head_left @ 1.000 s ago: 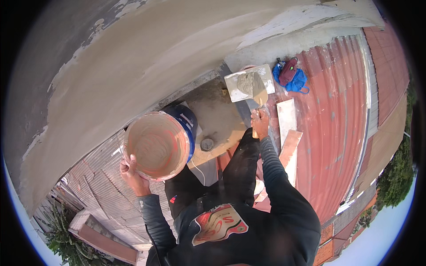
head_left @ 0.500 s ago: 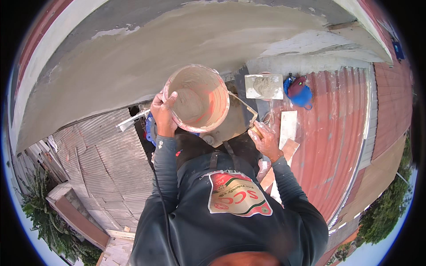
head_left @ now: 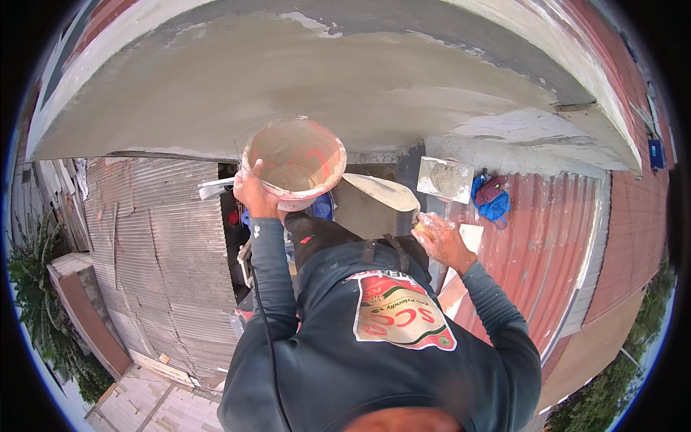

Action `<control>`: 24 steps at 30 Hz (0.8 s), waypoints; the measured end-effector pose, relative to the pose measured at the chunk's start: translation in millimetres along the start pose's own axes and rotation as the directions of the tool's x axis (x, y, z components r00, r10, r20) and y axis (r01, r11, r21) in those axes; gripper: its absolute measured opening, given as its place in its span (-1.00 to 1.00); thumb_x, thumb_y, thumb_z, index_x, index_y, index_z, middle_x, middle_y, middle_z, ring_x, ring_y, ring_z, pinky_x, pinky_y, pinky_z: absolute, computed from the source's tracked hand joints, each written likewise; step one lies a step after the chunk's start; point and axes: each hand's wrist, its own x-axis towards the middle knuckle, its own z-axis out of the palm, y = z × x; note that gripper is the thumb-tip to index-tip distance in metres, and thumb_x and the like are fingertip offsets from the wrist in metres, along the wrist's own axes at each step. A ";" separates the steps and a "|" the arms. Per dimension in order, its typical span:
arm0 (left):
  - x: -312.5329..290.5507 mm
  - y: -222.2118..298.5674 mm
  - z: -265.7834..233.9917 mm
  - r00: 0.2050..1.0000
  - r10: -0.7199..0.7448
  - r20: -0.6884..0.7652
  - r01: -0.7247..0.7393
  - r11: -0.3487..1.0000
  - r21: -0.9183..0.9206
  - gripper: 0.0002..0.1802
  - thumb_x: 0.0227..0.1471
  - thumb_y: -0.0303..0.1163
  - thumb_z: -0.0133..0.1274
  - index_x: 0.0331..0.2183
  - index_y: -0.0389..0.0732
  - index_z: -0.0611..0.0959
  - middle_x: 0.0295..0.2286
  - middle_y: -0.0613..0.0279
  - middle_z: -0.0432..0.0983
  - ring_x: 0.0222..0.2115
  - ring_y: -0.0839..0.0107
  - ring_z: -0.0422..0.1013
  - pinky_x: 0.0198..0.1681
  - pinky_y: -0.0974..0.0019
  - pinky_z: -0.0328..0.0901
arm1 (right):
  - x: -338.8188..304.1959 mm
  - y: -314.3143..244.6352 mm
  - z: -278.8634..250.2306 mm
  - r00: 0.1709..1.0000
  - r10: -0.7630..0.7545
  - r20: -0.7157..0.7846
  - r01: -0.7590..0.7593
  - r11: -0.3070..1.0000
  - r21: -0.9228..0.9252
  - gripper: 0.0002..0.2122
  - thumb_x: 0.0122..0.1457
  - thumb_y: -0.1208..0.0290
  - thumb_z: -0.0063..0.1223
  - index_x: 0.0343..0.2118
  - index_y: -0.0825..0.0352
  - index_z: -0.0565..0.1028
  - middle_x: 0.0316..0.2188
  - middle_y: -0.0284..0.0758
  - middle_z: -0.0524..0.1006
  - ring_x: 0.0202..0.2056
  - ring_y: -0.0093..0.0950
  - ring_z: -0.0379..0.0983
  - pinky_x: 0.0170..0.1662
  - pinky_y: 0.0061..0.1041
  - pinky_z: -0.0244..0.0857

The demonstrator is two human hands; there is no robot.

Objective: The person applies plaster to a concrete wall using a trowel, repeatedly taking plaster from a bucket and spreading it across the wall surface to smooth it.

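Bucket [head_left: 311, 144], trowel [head_left: 381, 192] in hand

Bucket is being held near 11 o'clock of view, left hand [head_left: 254, 190] gripping its rim's 8. Right hand [head_left: 444, 241] is clasping trowel, blade pointing to 10. Board [head_left: 462, 193] is bearing paste [head_left: 444, 175] at bucket's 3 o'clock, bag [head_left: 496, 209] lying just beyond.

The wall [head_left: 309, 93] blocks passage beyond the bucket [head_left: 295, 160].

Wall [head_left: 302, 93]: beige-grey plaster, darker along the upper edge, whitish patches toward the right
Grey roof [head_left: 173, 259]: corrugated sheets, left
Red roof [head_left: 533, 237]: corrugated, pale-streaked, right
Parapet [head_left: 83, 317]: brown-faced, beside the grey roof
Plants [head_left: 36, 295]: leafy, far left
Trees [head_left: 622, 378]: green, lower right
Light: outdoor daylight
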 end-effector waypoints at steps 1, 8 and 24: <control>0.7 1.1 -3.0 1.000 0.000 0.019 0.001 1.000 -0.024 -0.66 0.01 -0.78 0.08 -0.12 -0.41 0.55 -0.18 0.02 0.57 -0.22 0.26 0.55 -0.10 0.15 0.48 | 15.8 -4.9 -8.9 0.982 0.137 0.129 -0.170 0.939 0.298 -0.72 0.25 0.39 0.10 -0.06 0.46 0.50 -0.32 -0.23 0.57 -0.42 -0.38 0.56 -0.37 -0.41 0.46; -28.3 37.7 -23.1 0.994 0.109 -0.021 -0.111 0.980 -0.167 -0.77 0.00 -0.74 0.13 -0.23 -0.39 0.58 -0.27 0.03 0.60 -0.29 0.27 0.57 -0.17 0.17 0.50 | 139.2 -43.7 28.4 0.650 -0.162 0.742 -0.735 -0.381 0.560 -0.70 0.37 0.26 -0.13 -0.08 0.43 0.43 -0.48 -0.33 0.42 -0.64 -0.62 0.33 -0.65 -0.65 0.23; 5.9 122.4 -93.1 0.945 0.325 -0.025 -0.325 0.934 -0.151 -0.75 -0.06 -0.68 0.27 -0.44 -0.20 0.52 -0.36 0.16 0.58 -0.37 0.42 0.54 -0.23 0.28 0.48 | 244.9 -48.4 -27.7 0.858 -0.425 0.288 0.482 0.860 -0.168 -0.65 0.17 0.42 0.13 0.05 0.29 0.52 -0.22 -0.18 0.58 -0.24 -0.19 0.53 -0.18 -0.29 0.44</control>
